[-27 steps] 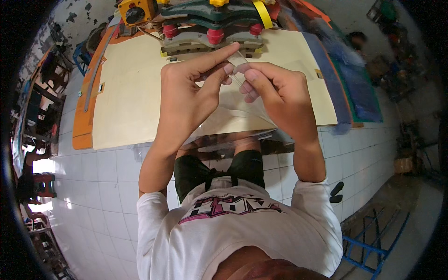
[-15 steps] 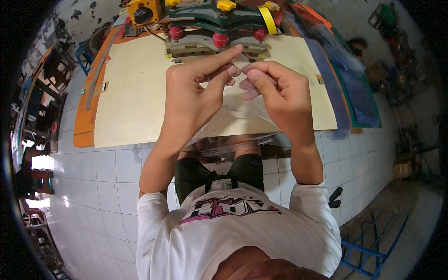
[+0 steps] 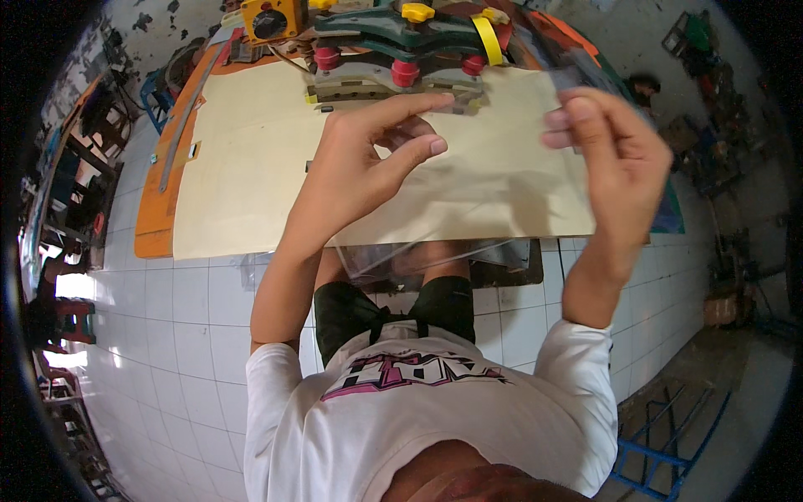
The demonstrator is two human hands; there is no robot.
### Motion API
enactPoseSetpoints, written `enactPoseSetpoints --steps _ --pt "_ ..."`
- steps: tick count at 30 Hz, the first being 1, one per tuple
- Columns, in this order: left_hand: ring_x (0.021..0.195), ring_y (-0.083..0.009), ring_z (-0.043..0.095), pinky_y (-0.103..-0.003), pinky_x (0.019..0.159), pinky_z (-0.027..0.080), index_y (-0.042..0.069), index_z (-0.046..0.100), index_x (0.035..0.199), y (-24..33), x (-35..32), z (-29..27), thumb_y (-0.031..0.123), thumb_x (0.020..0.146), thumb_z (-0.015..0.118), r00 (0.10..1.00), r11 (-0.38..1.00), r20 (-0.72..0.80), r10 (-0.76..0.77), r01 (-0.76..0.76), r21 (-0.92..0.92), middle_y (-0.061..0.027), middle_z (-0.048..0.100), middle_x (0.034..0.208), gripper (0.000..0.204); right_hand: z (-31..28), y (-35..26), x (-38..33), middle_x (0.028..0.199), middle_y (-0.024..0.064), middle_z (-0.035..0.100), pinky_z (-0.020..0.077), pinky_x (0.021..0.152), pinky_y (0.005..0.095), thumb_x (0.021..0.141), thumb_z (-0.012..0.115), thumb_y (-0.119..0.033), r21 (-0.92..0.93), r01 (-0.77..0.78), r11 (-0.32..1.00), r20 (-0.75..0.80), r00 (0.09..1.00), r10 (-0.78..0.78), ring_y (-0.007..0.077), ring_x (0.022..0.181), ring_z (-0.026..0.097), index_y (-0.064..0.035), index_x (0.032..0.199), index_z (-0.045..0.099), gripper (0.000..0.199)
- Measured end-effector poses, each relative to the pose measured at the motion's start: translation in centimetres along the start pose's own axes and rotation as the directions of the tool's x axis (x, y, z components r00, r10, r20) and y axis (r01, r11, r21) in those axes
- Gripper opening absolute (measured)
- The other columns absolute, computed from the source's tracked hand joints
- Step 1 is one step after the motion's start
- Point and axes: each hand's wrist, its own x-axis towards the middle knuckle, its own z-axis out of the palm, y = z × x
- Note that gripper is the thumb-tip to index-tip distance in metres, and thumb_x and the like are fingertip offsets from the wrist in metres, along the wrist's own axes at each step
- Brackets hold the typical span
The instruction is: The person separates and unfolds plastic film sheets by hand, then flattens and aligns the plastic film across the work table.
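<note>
Both my hands are raised over a pale beige board (image 3: 251,167). My left hand (image 3: 368,159) pinches the top edge of a clear plastic bag (image 3: 435,255) between thumb and forefinger. My right hand (image 3: 611,151) grips the same bag's other top corner, well to the right. The thin film hangs stretched between the two hands, and its lower edge droops past the board's near edge, above my knees. Through the film the board still shows.
A machine (image 3: 393,42) with green arms, red knobs and yellow parts stands at the board's far edge, beside a yellow box (image 3: 272,17). An orange panel (image 3: 159,209) lies under the board at left. White floor tiles (image 3: 184,335) lie below; a blue metal frame (image 3: 669,435) at lower right.
My hands were close together at the bag's top edge; now the right hand has pulled away to the right, spreading the bag wide. The view has tilted nearer to the board.
</note>
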Motion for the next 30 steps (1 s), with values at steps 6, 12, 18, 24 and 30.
enactPoseSetpoints --steps 6,12,18,24,30 --pt "0.085 -0.0129 0.066 -0.029 0.082 0.053 0.005 0.064 0.124 0.1 -0.2 0.1 0.009 0.085 0.074 1.0 0.995 0.012 0.024 -0.023 -0.096 -0.0072 0.071 0.088 0.041 -7.1 -3.1 5.5 0.094 0.0085 0.072 0.0549 0.072 0.0244 0.095 0.064 -0.015 -0.356 0.127 0.926 -0.038 0.988 -0.151 0.0135 0.079 0.068 0.0006 0.107 0.071 0.021" --pt "0.102 -0.0204 0.065 -0.034 0.094 0.05 0.001 0.058 0.123 -0.5 -0.8 2.3 0.005 0.084 0.074 0.993 0.953 -0.079 0.087 -0.106 -0.283 -0.0137 0.067 0.11 0.043 -12.7 -6.0 9.4 0.098 0.0079 0.072 0.0541 0.079 0.0263 0.096 0.064 -0.023 -0.589 0.239 0.772 0.043 0.963 -0.266 0.0129 0.08 0.068 -0.0039 0.114 0.071 0.027" --pt "0.112 -0.0221 0.059 -0.034 0.097 0.046 0.002 0.062 0.11 -2.2 -1.6 3.8 0.007 0.083 0.075 0.964 0.825 -0.115 0.24 -0.265 -0.499 -0.013 0.062 0.118 0.031 -14.5 -6.1 9.8 0.108 0.0105 0.07 0.0558 0.08 0.0272 0.097 0.062 -0.018 -0.454 0.195 0.869 -0.059 0.967 -0.247 0.0154 0.09 0.068 -0.0014 0.113 0.07 0.024" --pt "0.116 -0.0245 0.054 -0.038 0.103 0.04 0.005 0.066 0.105 -2.7 -2.0 4.2 0.005 0.08 0.075 0.954 0.807 -0.054 0.295 -0.279 -0.52 -0.0126 0.06 0.121 0.027 -14.9 -6.4 9.2 0.098 0.0089 0.072 0.0534 0.077 0.0237 0.097 0.063 -0.02 -0.495 0.126 0.859 -0.066 0.981 -0.182 0.0136 0.084 0.067 -0.0026 0.114 0.07 0.025" --pt "0.124 -0.0286 0.05 -0.041 0.105 0.037 0.006 0.074 0.097 -1.8 -2.3 3.6 0.002 0.071 0.077 0.914 0.731 0.031 0.405 -0.303 -0.612 -0.014 0.055 0.133 0.027 -15.8 -6.2 9.1 0.097 0.0085 0.071 0.0517 0.078 0.0234 0.098 0.061 -0.021 -0.517 0.14 0.844 -0.036 0.982 -0.185 0.0124 0.083 0.065 -0.0019 0.116 0.069 0.028"
